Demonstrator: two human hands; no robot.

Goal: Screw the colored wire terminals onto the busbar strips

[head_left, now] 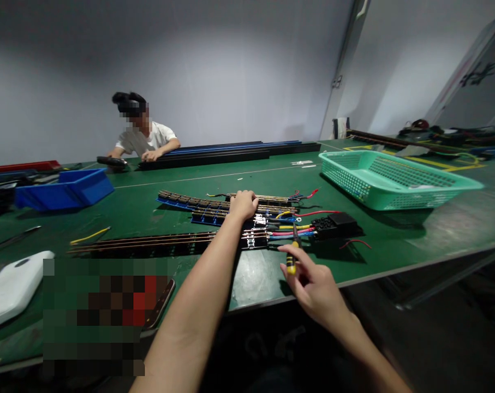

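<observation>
My left hand (pixel 244 204) is curled over the far dark strips, which carry copper-coloured rods (pixel 182 199); its fingertips are partly hidden. In my right hand (pixel 312 281), thumb and fingers close round a screwdriver (pixel 291 258) with a yellow and black handle. The tool points away from me, its dark tip close to the coloured wires (pixel 290 234). Those wires run from the nearest long strip (pixel 149 244) to a black connector block (pixel 338 224). A ring terminal (pixel 298 219) shows on a wire end just beyond the screwdriver.
A green mesh basket (pixel 398 199) stands at the right, a blue bin (pixel 67 189) at the left. A white device (pixel 16 289) lies near the front left, beside a blurred-out patch. Across the green table (pixel 214 177), a person (pixel 147 136) works beside long black profiles (pixel 231 155).
</observation>
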